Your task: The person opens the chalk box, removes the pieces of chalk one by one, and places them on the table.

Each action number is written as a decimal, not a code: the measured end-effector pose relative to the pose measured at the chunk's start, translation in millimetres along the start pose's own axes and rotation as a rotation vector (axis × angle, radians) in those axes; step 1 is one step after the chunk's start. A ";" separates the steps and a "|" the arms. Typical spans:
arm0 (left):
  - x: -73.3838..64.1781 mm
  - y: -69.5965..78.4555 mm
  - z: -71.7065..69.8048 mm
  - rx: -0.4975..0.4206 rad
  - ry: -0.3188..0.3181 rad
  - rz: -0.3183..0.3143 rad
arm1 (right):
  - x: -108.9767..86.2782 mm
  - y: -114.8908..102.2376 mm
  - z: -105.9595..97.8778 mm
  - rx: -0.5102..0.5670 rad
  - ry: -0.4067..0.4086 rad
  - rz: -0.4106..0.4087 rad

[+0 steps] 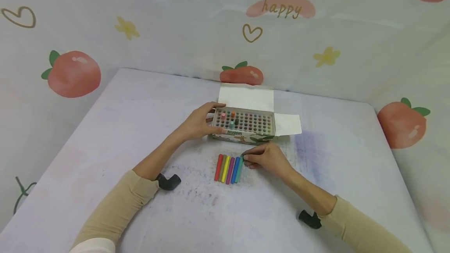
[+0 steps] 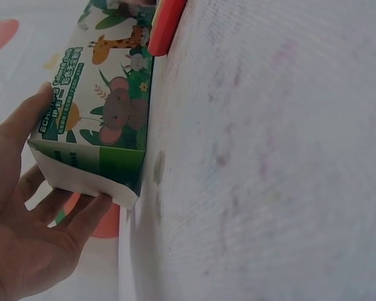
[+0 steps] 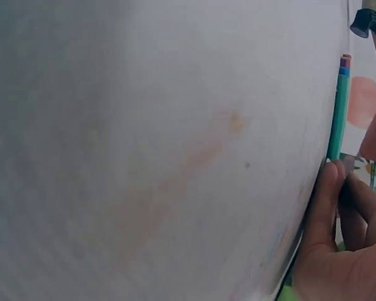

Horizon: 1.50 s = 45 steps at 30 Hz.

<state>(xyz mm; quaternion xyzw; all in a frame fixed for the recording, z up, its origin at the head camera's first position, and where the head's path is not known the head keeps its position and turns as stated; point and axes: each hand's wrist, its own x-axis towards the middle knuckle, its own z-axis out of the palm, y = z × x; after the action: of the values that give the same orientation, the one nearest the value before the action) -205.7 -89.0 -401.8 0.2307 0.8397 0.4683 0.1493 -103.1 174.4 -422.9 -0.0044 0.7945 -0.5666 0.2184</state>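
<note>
A printed chalk box [image 1: 242, 138] stands with its lid up, its tray of holes holding several chalk sticks. My left hand [image 1: 199, 123] grips the box's left end, thumb along the front edge and fingers about the side and back. In front of the box lies a row of chalk: red [image 1: 218, 168], brown, yellow, purple, blue [image 1: 235, 170] and green. With thumb and fingertips my right hand [image 1: 270, 160] pinches the upper end of the green chalk [image 3: 339, 119] at the row's right side.
White box flaps [image 1: 288, 124] spread to the right and behind. Black wrist-worn pieces [image 1: 169, 182] sit by both forearms. Coloured smudges mark the white tabletop [image 1: 140, 100], and a fruit-printed cloth [image 1: 190, 30] hangs behind.
</note>
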 end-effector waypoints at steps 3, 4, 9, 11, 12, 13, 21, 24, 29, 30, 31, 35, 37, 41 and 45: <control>0.1 -0.2 0.5 -0.009 -0.003 -0.002 | -1.3 -2.8 -0.8 -0.053 0.026 -0.016; 0.2 -0.5 0.6 -0.012 -0.004 -0.002 | -1.5 -4.0 -1.2 -0.069 0.035 -0.022; 0.1 -2.3 0.5 -0.012 -0.004 0.008 | -2.9 -10.9 -4.1 -0.131 0.058 -0.063; 0.1 -3.1 0.5 -0.004 -0.002 0.010 | -3.2 -13.4 -5.6 -0.135 0.059 -0.083; 0.3 -3.5 0.5 -0.002 -0.001 0.012 | -3.4 -14.8 -6.4 -0.135 0.058 -0.093; 0.3 -3.8 0.4 0.002 -0.001 0.013 | -3.4 -16.3 -7.0 -0.139 0.059 -0.104; -2.2 -3.2 -0.8 0.019 0.014 0.028 | -2.4 -33.9 -11.7 -0.122 0.055 -0.180; -2.9 -2.2 -1.0 0.014 0.008 0.029 | -2.5 -39.0 -14.4 -0.106 0.061 -0.210; -2.8 -2.2 -0.8 0.011 0.001 0.030 | -1.4 -46.4 -19.7 -0.110 0.080 -0.255; -2.6 -2.3 -0.7 0.011 0.002 0.028 | -1.0 -48.2 -20.8 -0.117 0.084 -0.266; -2.5 -2.3 -0.8 0.010 0.001 0.026 | -0.3 -49.7 -21.8 -0.121 0.086 -0.279; -2.2 -2.1 -0.7 0.005 -0.005 0.019 | 3.3 -55.5 -25.8 -0.140 0.092 -0.309; -1.7 -2.1 -0.7 0.002 -0.006 0.017 | 5.4 -58.2 -27.4 -0.142 0.091 -0.323; -1.2 -2.2 -1.1 0.002 -0.004 0.020 | 9.9 -63.3 -30.5 -0.151 0.094 -0.334; -1.0 -2.3 -1.1 0.006 -0.003 0.015 | 16.4 -65.8 -32.8 -0.165 0.096 -0.336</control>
<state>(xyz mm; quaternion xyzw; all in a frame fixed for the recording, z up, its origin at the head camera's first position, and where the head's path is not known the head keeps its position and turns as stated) -205.9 -91.3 -403.2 0.2383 0.8391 0.4665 0.1465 -145.2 176.1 -360.6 -0.1278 0.8357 -0.5278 0.0817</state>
